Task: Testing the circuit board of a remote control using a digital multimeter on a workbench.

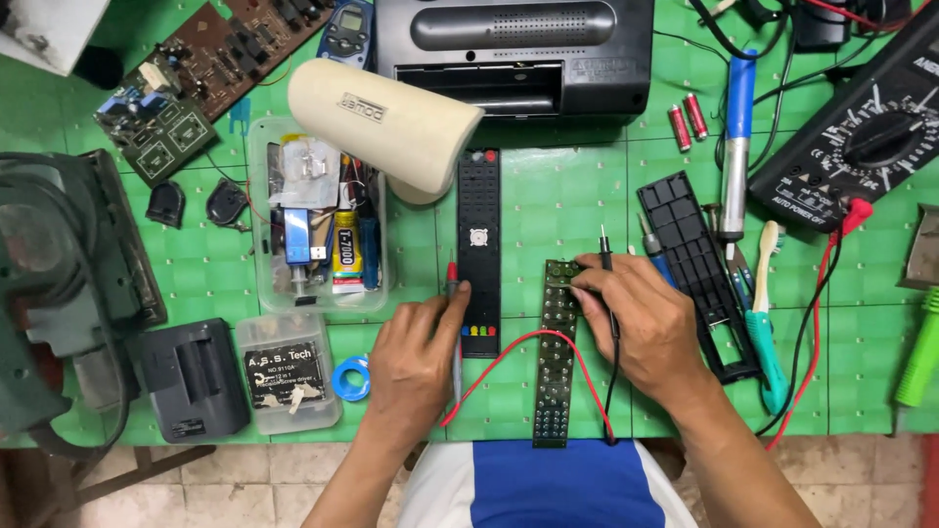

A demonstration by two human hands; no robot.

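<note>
Green mat (577, 205) under all; your left hand (416, 357) pinches red probe (453, 284) beside black remote (479, 254); right hand (641, 328) grips black probe (606, 256), fingertips pressing long circuit board (556, 372) at centre.

I see a matt black plastic remote shell (479, 256) at twelve o'clock of my left hand (416, 357), beside a glossy solder-dotted green circuit board (557, 362).

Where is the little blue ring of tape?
The blue tape ring lies on the green mat, just left of the left hand, beside a small clear box.
</note>
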